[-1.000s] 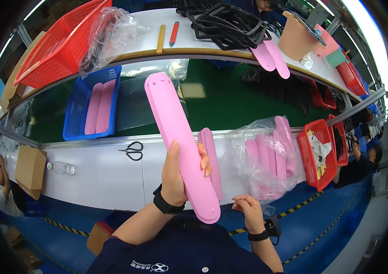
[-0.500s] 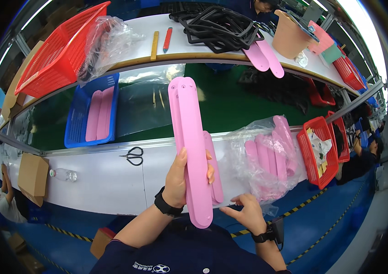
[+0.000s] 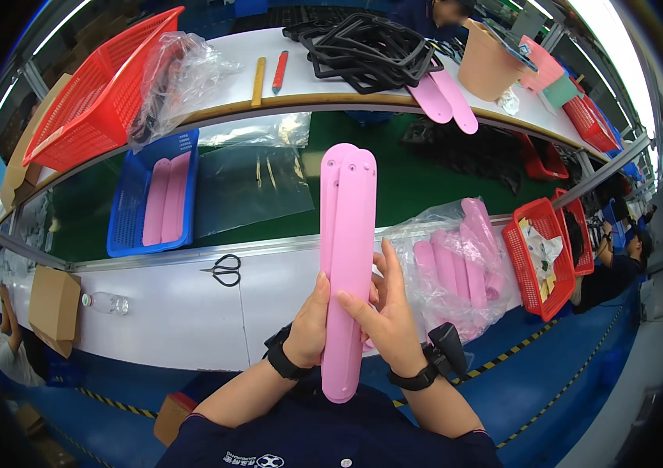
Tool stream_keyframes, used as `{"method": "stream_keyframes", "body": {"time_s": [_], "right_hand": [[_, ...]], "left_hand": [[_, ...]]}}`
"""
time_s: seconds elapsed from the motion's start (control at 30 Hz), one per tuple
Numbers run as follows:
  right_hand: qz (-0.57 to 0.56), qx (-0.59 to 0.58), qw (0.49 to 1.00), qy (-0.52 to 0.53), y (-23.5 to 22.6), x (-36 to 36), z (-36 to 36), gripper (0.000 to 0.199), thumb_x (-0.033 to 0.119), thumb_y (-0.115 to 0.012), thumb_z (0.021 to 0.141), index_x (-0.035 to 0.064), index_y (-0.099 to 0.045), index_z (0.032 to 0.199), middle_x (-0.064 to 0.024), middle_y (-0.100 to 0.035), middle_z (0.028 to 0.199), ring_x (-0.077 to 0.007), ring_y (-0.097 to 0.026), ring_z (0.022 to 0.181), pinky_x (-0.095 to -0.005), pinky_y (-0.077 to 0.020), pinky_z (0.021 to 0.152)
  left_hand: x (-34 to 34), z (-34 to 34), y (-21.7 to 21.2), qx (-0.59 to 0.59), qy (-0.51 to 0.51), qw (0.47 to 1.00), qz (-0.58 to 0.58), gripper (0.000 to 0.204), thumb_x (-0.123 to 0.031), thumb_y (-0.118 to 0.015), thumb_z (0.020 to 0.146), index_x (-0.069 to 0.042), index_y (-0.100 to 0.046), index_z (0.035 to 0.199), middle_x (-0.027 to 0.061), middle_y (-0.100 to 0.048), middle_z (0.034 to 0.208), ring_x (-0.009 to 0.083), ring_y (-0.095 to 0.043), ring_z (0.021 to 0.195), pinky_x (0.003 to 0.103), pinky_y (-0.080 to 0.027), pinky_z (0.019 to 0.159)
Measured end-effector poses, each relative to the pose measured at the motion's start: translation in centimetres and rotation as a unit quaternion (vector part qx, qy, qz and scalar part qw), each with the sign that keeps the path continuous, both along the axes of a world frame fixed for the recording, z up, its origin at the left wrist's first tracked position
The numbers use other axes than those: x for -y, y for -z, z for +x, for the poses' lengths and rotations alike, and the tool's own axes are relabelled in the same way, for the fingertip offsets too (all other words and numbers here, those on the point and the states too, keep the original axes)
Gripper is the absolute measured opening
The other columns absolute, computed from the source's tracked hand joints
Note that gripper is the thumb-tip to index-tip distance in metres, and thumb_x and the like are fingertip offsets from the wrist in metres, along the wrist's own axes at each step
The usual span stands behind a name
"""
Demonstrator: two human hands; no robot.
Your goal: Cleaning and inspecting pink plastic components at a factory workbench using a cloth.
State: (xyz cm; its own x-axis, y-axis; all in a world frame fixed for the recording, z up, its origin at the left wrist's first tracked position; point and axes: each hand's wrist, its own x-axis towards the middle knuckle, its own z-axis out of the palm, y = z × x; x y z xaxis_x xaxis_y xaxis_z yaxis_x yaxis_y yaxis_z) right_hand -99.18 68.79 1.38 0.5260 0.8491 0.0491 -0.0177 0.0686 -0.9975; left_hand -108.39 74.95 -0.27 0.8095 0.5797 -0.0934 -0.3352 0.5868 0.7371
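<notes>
I hold a small stack of long pink strips [image 3: 351,257] with rounded ends upright in front of me. Small round holes or studs show at the top end, where the strips are slightly fanned. My left hand [image 3: 309,324] grips the stack from its left edge. On the other side my right hand [image 3: 387,320] closes on it, thumb across the front and fingers behind. Right of the hands, more pink strips [image 3: 468,269] lie in a clear plastic bag [image 3: 425,300] on the white bench [image 3: 167,327].
Scissors [image 3: 226,271], a clear bottle [image 3: 107,303] and a cardboard box [image 3: 54,308] are at left. A blue basket [image 3: 122,214] holds pink strips. Red baskets [image 3: 530,265] stand at right. The shelf carries black frames [image 3: 370,51], a ruler [image 3: 259,82] and a bucket [image 3: 487,66].
My right hand has come up from beside the bench edge and taken hold of the stack's right side. The stack has moved slightly right and down, and stands more upright.
</notes>
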Motion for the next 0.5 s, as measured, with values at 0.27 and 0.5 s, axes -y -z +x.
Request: {"method": "stream_keyframes", "body": {"time_s": [0.27, 0.5], "right_hand": [[-0.017, 0.115, 0.971, 0.209, 0.1, 0.0, 10.3, 0.035, 0.013, -0.052, 0.093, -0.0006, -0.05, 0.126, -0.0105, -0.055, 0.113, -0.0135, -0.057, 0.09, -0.0256, -0.044, 0.08], [0.014, -0.002, 0.999, 0.037, -0.9, 1.5, 2.6, 0.07, 0.013, -0.066, 0.083, 0.0017, -0.028, 0.141, -0.0195, -0.035, 0.137, -0.0252, -0.042, 0.121, -0.0352, -0.0413, 0.092]], "left_hand": [[-0.6, -1.0, 1.2, 0.098, 0.144, 0.981, -0.083, 0.068, -0.059, -0.014, 0.095, -0.001, -0.05, 0.105, 0.0099, -0.052, 0.07, 0.0171, -0.049, 0.055, 0.029, -0.043, 0.056], [-1.1, -1.1, 0.4, 0.098, 0.129, 0.981, -0.109, 0.068, -0.059, -0.015, 0.095, -0.001, -0.051, 0.101, 0.0105, -0.052, 0.064, 0.0186, -0.05, 0.054, 0.03, -0.044, 0.055]]}}
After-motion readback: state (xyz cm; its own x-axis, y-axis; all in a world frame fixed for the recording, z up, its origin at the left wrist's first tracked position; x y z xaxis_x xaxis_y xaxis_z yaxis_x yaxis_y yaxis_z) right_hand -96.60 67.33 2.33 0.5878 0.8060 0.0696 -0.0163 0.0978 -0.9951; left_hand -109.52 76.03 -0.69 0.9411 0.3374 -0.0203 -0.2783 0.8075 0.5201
